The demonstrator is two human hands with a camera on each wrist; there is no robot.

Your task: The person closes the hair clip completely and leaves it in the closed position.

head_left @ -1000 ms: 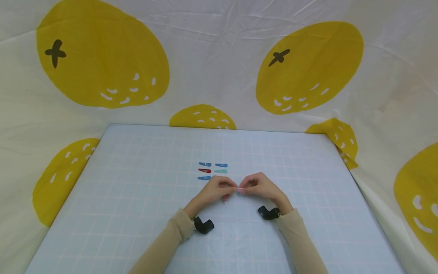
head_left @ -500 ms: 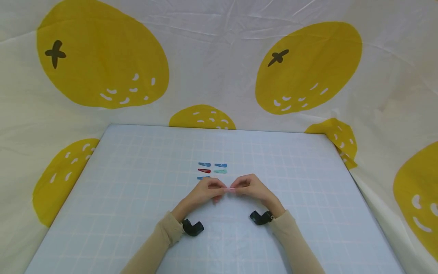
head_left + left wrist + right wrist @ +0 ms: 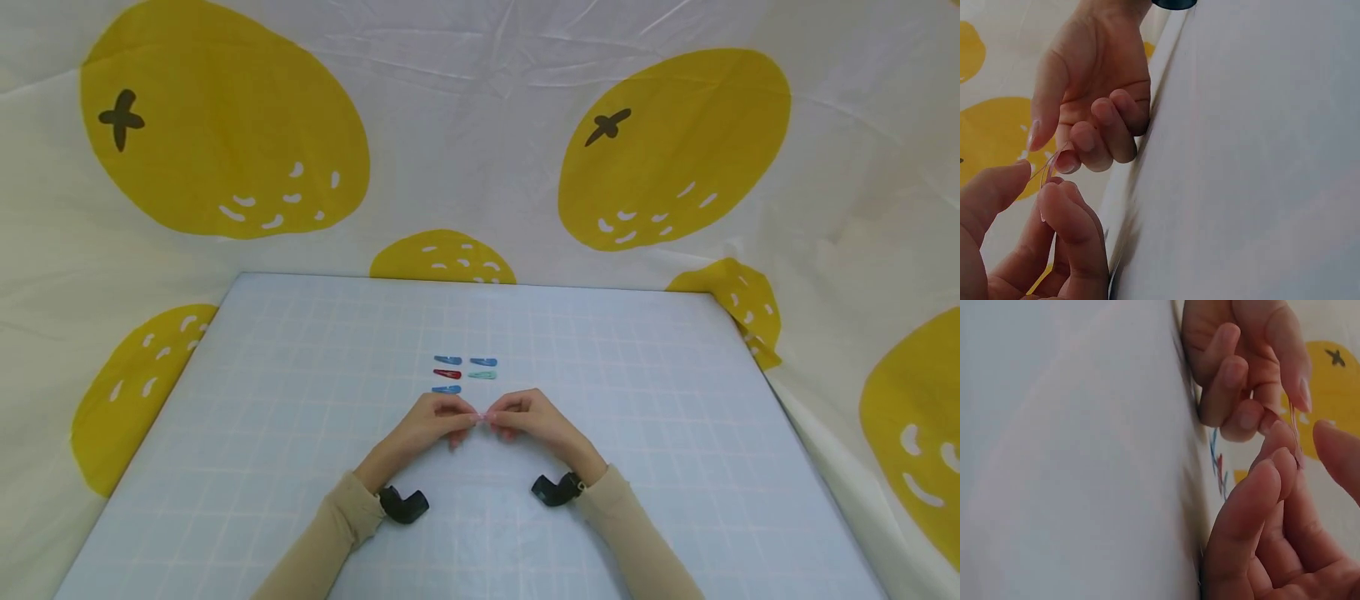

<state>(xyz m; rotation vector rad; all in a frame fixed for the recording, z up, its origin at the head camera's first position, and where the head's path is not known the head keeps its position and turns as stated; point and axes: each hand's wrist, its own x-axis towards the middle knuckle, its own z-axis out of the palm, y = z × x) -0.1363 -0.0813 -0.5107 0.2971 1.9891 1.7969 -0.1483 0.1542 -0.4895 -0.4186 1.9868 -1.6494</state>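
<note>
Both hands meet at a small pink hair clip (image 3: 482,417) in front of the other clips. My left hand (image 3: 431,421) holds one end between thumb and curled forefinger. At the other end, the fingers of my right hand (image 3: 536,421) are curled against it. In the right wrist view, the right thumb stands a little off the pink clip (image 3: 1295,434). The clip's thin strands (image 3: 1050,169) show spread apart in the left wrist view; fingertips hide its ends. Beyond the hands lie a red hair clip (image 3: 447,374), a mint clip (image 3: 482,375) and three blue clips (image 3: 446,389).
The clips lie in two short columns on a pale blue gridded tabletop (image 3: 300,350). A white cloth (image 3: 465,108) with yellow fruit prints hangs behind and at the sides. Each wrist carries a black camera mount (image 3: 405,505).
Both hands have shifted left and slightly toward the person, carrying the pink clip. The nearest blue clip, partly covered half a second ago, shows more fully. The clips on the table stay put.
</note>
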